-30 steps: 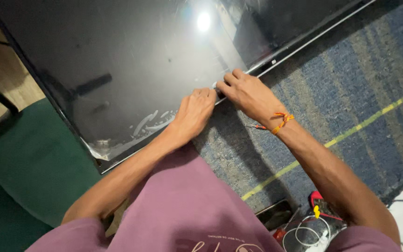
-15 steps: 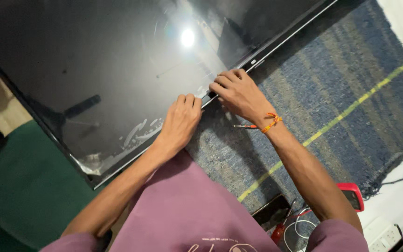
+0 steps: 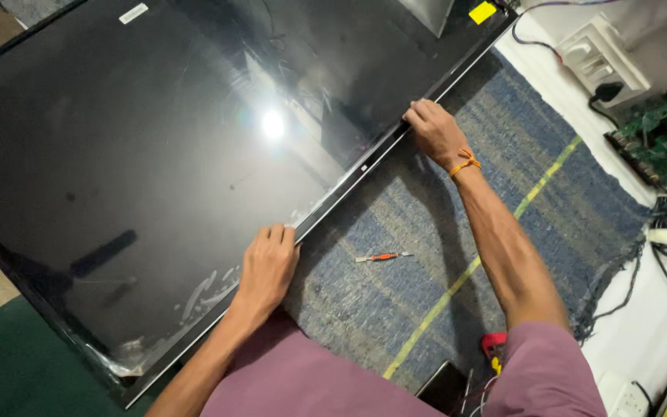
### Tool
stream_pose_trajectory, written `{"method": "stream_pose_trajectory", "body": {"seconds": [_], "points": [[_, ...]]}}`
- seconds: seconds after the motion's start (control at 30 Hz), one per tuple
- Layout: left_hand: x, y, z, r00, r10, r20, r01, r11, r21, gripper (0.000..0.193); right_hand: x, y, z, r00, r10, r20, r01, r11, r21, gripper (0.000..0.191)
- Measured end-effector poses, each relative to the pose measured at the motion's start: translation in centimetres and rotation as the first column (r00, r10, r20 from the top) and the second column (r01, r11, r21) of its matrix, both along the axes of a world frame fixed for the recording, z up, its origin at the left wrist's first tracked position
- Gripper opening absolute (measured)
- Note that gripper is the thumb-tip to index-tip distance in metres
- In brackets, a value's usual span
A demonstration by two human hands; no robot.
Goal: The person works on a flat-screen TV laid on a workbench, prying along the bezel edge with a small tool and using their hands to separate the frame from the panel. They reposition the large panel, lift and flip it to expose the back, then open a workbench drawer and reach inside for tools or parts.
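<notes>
Blue rug (image 3: 550, 193) underneath, big black screen (image 3: 156, 177) lying across it. Left hand (image 3: 266, 266) and right hand (image 3: 434, 131) both grip its near edge, small screwdriver (image 3: 382, 257) between the arms

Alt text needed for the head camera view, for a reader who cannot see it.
Both hands grip the near edge of a large black flat screen panel lying on a blue woven rug: the left hand low on the edge, the right hand farther up. A small orange-handled screwdriver lies on the rug between the arms.
</notes>
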State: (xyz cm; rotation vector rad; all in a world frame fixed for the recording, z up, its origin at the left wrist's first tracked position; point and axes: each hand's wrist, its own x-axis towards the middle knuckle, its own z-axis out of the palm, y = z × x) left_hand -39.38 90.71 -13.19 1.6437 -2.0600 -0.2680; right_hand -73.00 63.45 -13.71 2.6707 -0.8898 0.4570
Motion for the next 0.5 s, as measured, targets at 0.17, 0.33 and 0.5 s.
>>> {"method": "stream_pose_trajectory", "body": {"seconds": [0.17,0.33,0.5], "points": [[-0.6,0.3,0.0,0.998,0.011,0.061,-0.011,1.000,-0.001,0.018,-0.3,-1.3,2.1,0.977,0.077,-0.201,-0.059,0.994,0.092,0.013],[-1.4,0.5,0.7,0.988,0.067,0.137,-0.067,0.998,-0.005,0.012,0.3,-2.1,3.1,0.954,0.118,-0.277,-0.106,0.993,0.059,0.011],[-1.8,0.5,1.3,0.974,0.057,0.218,-0.071,0.996,0.055,0.017,0.3,-2.7,2.5,0.943,0.139,-0.302,-0.129,0.990,0.055,0.010]]}}
